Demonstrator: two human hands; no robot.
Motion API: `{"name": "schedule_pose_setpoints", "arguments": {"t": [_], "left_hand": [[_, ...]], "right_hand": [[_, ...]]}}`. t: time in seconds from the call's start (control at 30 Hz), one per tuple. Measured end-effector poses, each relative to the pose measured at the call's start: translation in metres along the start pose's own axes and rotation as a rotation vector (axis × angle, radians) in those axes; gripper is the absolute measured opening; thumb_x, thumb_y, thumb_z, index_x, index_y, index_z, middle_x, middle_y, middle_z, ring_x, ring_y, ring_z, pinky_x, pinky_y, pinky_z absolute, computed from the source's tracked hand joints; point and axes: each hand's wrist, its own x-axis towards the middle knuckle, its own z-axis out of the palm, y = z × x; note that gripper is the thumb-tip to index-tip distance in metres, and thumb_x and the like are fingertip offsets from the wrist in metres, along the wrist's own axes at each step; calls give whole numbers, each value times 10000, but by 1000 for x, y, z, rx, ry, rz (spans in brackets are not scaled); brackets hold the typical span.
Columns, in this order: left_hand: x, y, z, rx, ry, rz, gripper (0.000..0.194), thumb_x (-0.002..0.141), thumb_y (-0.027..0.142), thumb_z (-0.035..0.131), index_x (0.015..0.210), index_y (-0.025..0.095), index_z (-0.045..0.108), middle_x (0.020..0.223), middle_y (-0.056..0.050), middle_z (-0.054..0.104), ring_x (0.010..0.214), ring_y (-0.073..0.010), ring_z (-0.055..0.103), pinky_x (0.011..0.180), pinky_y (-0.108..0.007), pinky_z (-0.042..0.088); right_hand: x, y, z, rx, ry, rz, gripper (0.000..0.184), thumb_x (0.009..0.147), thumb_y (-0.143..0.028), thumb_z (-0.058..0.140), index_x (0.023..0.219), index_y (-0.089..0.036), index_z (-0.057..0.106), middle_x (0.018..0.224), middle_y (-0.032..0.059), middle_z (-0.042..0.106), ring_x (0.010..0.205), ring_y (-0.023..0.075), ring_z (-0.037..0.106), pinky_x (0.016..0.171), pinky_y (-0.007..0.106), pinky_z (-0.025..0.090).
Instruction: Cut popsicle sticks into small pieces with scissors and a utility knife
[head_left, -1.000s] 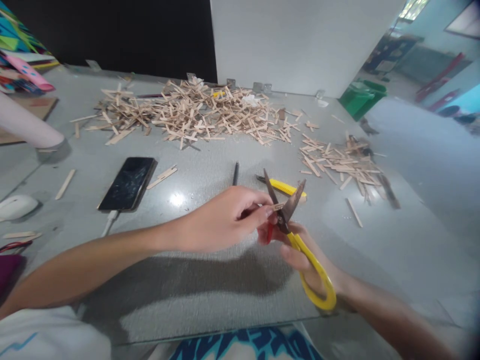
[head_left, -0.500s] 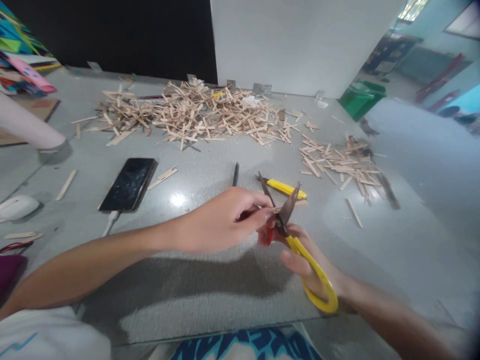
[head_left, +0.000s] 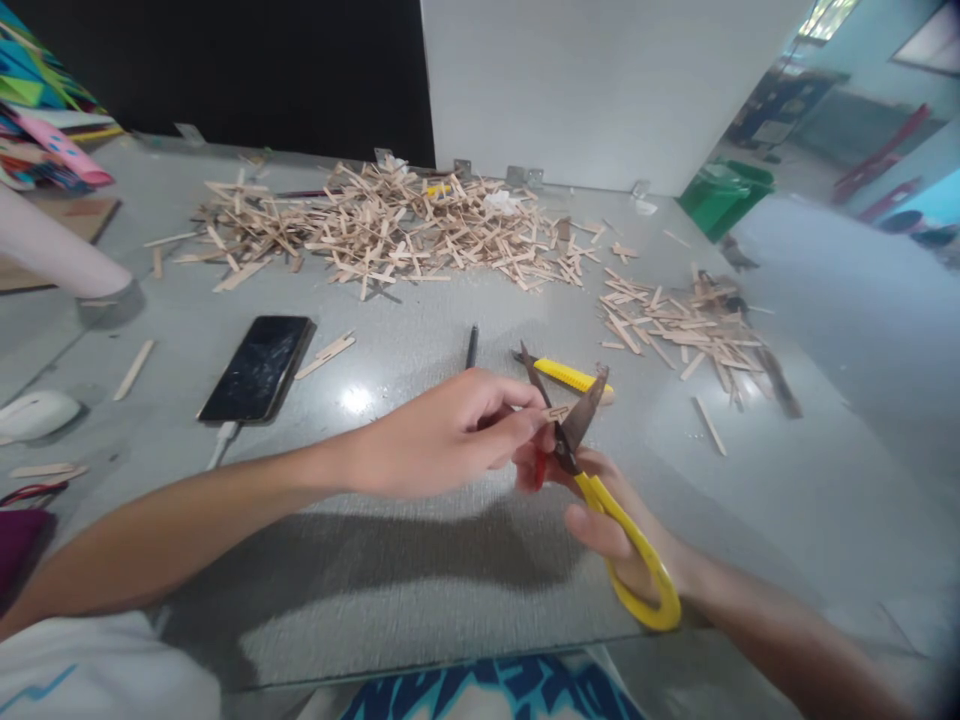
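Observation:
My left hand (head_left: 450,435) pinches a short wooden stick piece (head_left: 556,412) and holds it between the open blades of the scissors (head_left: 577,440). My right hand (head_left: 622,530) grips the scissors by their yellow and red handles, fingers through the loops. The dark blades stand apart in a V around the stick. Both hands hover just above the grey table (head_left: 420,570).
A large heap of wooden sticks (head_left: 390,225) lies at the back, a smaller pile (head_left: 675,320) to the right. A black phone (head_left: 257,367), a dark pencil (head_left: 471,346), a yellow cutter (head_left: 570,376), a white mouse (head_left: 34,412) and a green bin (head_left: 724,195) are around.
The scissors and the stick have shifted only slightly; the blades stay apart around the stick. Nothing else has moved.

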Motion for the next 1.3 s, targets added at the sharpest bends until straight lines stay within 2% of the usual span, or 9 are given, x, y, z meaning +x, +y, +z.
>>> {"name": "schedule_pose_setpoints", "arguments": {"t": [0.2,0.4,0.57,0.77,0.9,1.07,1.2,1.3], "left_hand": [[0,1,0,111,21,20,303,1157,271,545,1004,137,771,691,37,615,534,-72,438,510,-215,304],[2,0,1,109,15,43,314,1158,242,520,985,129,757,826,-2,741,620,-74,556,537,-202,340],[2,0,0,99,6,40,329,1166,250,512,998,124,766,776,9,713,592,-68,551,533,-202,344],[1,1,0,124,-7,68,323,1154,205,514,993,120,780,846,-10,766,648,-73,593,546,-200,347],[3,-2,0,165,6,99,317,1128,170,525,925,125,764,809,-7,755,636,-81,582,554,-206,352],[7,-8,-2,190,-21,128,337,1125,181,517,897,128,760,701,15,674,569,-81,474,531,-221,303],[9,-9,-3,219,-34,142,357,1131,201,499,917,126,775,671,23,619,573,-91,425,526,-230,278],[8,-9,-3,264,-6,136,355,1110,198,503,881,112,760,673,22,584,603,-97,434,549,-231,300]], "right_hand": [[0,2,1,7,-14,-19,489,1037,-753,653,1139,-276,694,1089,90,714,969,266,689,931,408,611],[-1,5,0,9,0,-42,466,1037,-714,679,1202,-279,715,1079,83,733,969,262,717,908,381,624],[1,1,-3,-47,-33,-65,504,1051,-763,624,1160,-278,706,1049,76,737,958,264,722,914,379,610],[3,4,-2,-31,-48,-91,466,1071,-721,625,1139,-265,695,1070,77,716,964,259,696,904,377,593],[3,7,1,-36,-12,-22,433,1107,-660,599,1042,-238,673,1001,64,659,891,232,627,819,354,551],[2,10,3,61,-18,115,434,1082,-636,657,946,-225,628,911,34,580,801,195,513,694,319,424],[-1,16,4,118,-26,137,401,1067,-601,689,958,-218,634,895,23,572,790,185,497,691,318,398],[-2,18,5,147,-29,147,421,1075,-593,671,895,-217,613,823,8,555,746,173,488,663,310,392]]}}
